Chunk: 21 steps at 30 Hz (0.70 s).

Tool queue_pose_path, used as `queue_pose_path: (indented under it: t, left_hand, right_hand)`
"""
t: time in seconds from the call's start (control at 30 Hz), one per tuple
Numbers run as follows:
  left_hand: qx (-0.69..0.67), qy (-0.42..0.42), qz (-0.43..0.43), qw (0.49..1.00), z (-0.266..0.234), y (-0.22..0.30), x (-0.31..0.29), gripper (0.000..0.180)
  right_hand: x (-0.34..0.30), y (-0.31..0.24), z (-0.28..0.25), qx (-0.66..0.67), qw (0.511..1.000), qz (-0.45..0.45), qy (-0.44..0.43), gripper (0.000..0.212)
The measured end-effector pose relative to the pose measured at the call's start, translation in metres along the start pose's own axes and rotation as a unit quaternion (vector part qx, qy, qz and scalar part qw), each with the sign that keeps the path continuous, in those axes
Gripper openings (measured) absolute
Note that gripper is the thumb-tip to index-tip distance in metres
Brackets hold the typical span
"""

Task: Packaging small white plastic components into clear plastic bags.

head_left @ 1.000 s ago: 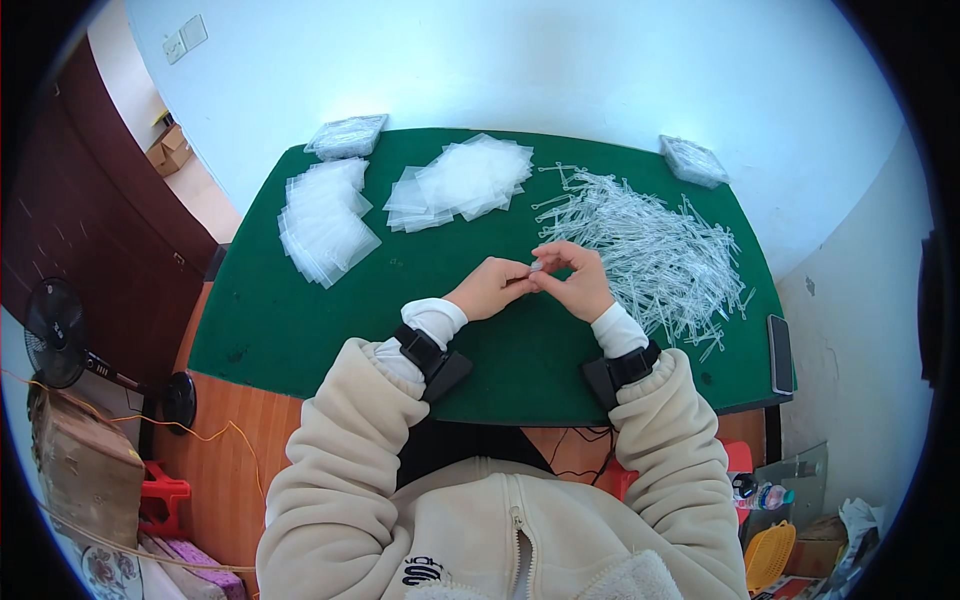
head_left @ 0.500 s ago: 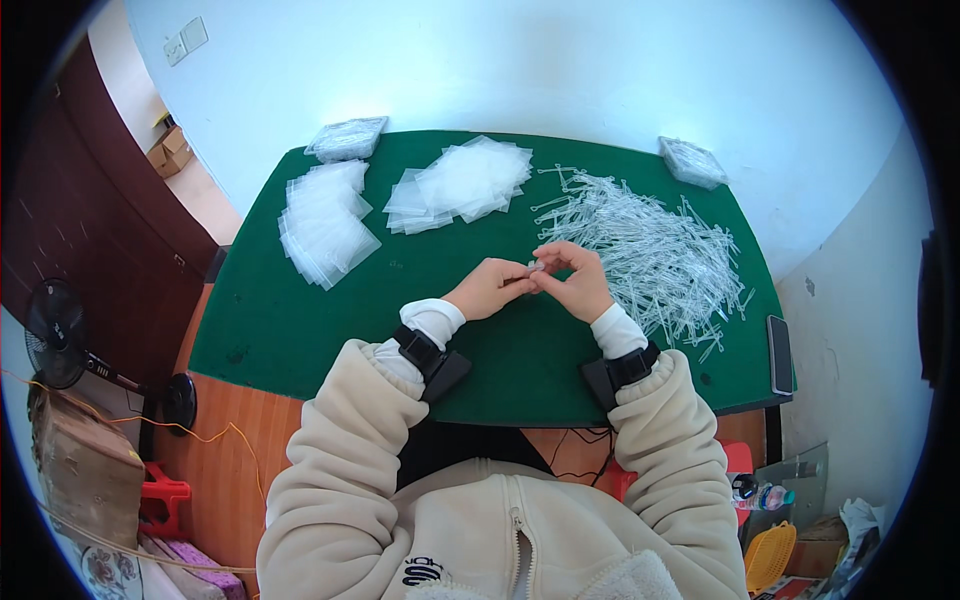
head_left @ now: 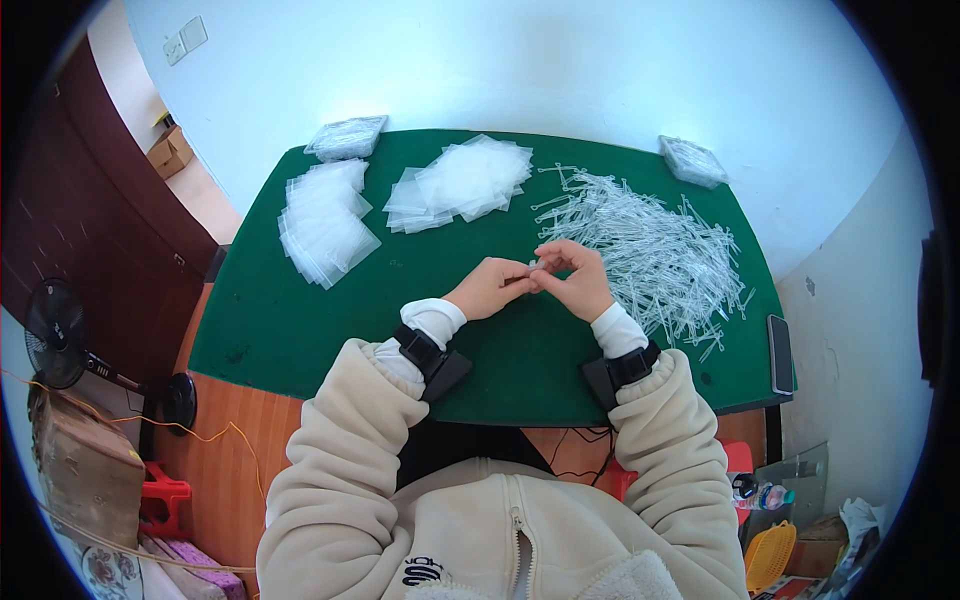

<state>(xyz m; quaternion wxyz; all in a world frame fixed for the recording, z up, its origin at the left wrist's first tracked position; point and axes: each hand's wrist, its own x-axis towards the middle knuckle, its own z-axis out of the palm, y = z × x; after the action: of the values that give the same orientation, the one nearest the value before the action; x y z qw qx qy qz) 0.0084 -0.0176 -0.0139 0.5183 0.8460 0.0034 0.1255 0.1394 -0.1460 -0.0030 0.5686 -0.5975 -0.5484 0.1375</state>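
To the left I see a black fan (head_left: 55, 322) near a dark red door (head_left: 110, 230), and a worn cardboard box (head_left: 90, 465) beside a red stool (head_left: 165, 500). An orange cord (head_left: 232, 425) snakes over the wood-coloured floor (head_left: 240, 395). I have a phone (head_left: 779, 355) at the right edge of the counter (head_left: 480, 385); below it, I find a teal-capped bottle (head_left: 772, 497) and a yellow basket (head_left: 768, 560). Switch plates (head_left: 194, 33) sit high on the pale wall (head_left: 480, 60).

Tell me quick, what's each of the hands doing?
Left hand: closed, pinching a small, pale piece, its shape and material unclear.
Right hand: closed, pinching the same piece.
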Motion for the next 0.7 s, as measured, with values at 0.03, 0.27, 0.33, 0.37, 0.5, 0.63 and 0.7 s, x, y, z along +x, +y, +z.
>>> queue_pose_path:
  t: [0.03, 0.27, 0.33, 0.37, 0.5, 0.63, 0.7]
  left_hand:
    - [-0.005, 0.005, 0.002, 1.0, 0.001, 0.0, 0.0, 0.019]
    - [0.011, 0.01, -0.006, 1.0, 0.001, 0.005, 0.0, 0.017]
    - [-0.015, 0.01, -0.008, 1.0, 0.002, 0.005, 0.001, 0.016]
    - [-0.028, 0.01, -0.007, 1.0, 0.003, 0.005, 0.002, 0.016]
    - [-0.034, 0.006, -0.006, 0.999, 0.002, 0.006, 0.001, 0.016]
    - [-0.032, 0.007, -0.001, 0.999, 0.002, 0.006, 0.001, 0.016]
    - [-0.029, 0.009, 0.003, 1.0, 0.002, 0.006, 0.0, 0.016]
  right_hand:
    - [0.0, 0.001, 0.0, 0.003, 1.0, 0.004, 0.0, 0.023]
    - [0.002, -0.001, -0.005, 0.0, 1.0, 0.016, 0.01, 0.026]
    - [0.005, 0.001, -0.015, -0.012, 1.0, 0.01, 0.016, 0.027]
    - [0.006, 0.005, -0.025, -0.088, 0.993, 0.036, 0.064, 0.027]
    - [-0.002, 0.025, -0.046, -0.429, 0.897, 0.052, 0.088, 0.024]
    - [-0.003, 0.032, -0.041, -0.524, 0.85, 0.046, 0.022, 0.018]
    - [-0.002, 0.03, -0.037, -0.51, 0.859, 0.045, -0.007, 0.015]
